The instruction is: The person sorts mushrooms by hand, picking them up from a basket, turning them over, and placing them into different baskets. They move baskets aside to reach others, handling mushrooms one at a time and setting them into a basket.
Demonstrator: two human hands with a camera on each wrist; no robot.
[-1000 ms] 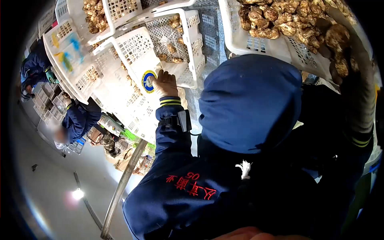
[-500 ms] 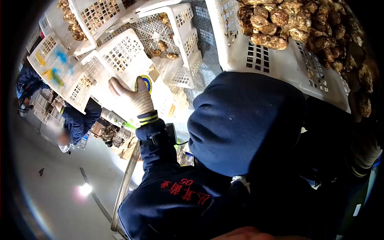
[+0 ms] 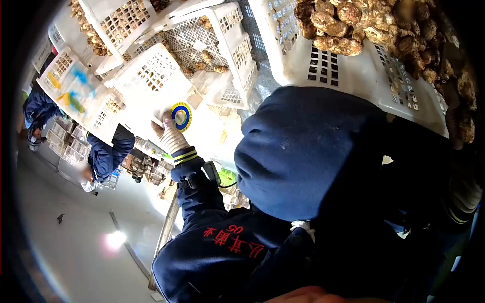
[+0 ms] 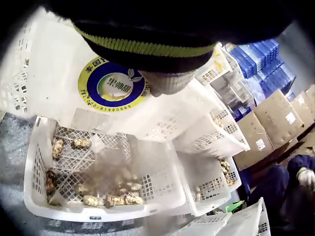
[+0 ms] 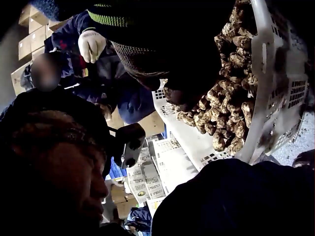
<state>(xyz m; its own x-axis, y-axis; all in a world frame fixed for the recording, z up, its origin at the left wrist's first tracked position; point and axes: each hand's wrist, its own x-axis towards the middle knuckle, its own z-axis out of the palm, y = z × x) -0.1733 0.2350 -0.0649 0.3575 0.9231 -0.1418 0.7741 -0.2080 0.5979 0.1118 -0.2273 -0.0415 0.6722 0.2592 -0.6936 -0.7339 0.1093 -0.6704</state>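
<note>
In the head view my left hand [image 3: 171, 135], in a pale glove, is held with fingers loosely extended and nothing in them. It is beside the round blue and yellow label [image 3: 188, 117] on a white crate panel. In the left wrist view the cuff hides most of that hand; a brownish blur [image 4: 110, 169] hangs over an open white crate [image 4: 30, 184] with mushrooms [image 4: 93, 200] inside. My right hand [image 3: 453, 113] is in shadow at the far right, fingers around mushrooms [image 3: 466, 87]. In the right wrist view its dark glove covers part of a mushroom heap [image 5: 224, 108].
A heaped white crate [image 3: 298, 70] stands right of centre. More perforated crates [image 3: 126, 22] are stacked at upper left. Other people [image 3: 108, 156] work beyond, and another person's dark hood [image 5: 64, 128] is close to my right wrist. Cartons [image 4: 275, 120] stand behind.
My left hand has come away from the label's near edge and shifted left and down. The right hand has moved right and down with mushrooms in it. The head view has swung.
</note>
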